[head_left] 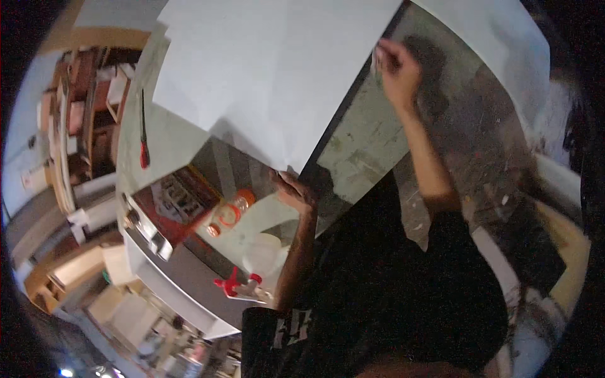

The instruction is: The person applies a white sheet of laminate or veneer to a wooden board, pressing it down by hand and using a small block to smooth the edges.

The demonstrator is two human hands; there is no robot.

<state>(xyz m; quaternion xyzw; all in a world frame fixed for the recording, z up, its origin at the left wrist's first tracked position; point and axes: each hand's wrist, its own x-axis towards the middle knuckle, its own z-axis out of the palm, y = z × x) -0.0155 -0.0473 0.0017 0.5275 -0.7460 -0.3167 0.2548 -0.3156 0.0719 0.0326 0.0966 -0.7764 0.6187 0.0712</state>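
A broad white sheet (252,69) with a stepped left edge covers much of the table, and a dark strip (340,113) runs along its right side. My left hand (293,191) is at the sheet's near corner, its fingers closed on the edge. Farther up the same right edge, my right hand (400,72) is closed with fingertips pinched at the sheet's border; a small pale bit shows beneath them. Left of my left forearm lies a spray bottle (261,252) with a red trigger head. Beyond it is a clear bottle with orange caps and bands (230,213).
On the table's left side lies a long thin tool with a red handle (144,154). A red and dark printed box or board (176,201) lies near the left edge. Shelves with wood pieces (94,120) stand beyond. Stained grey floor (479,145) shows at right.
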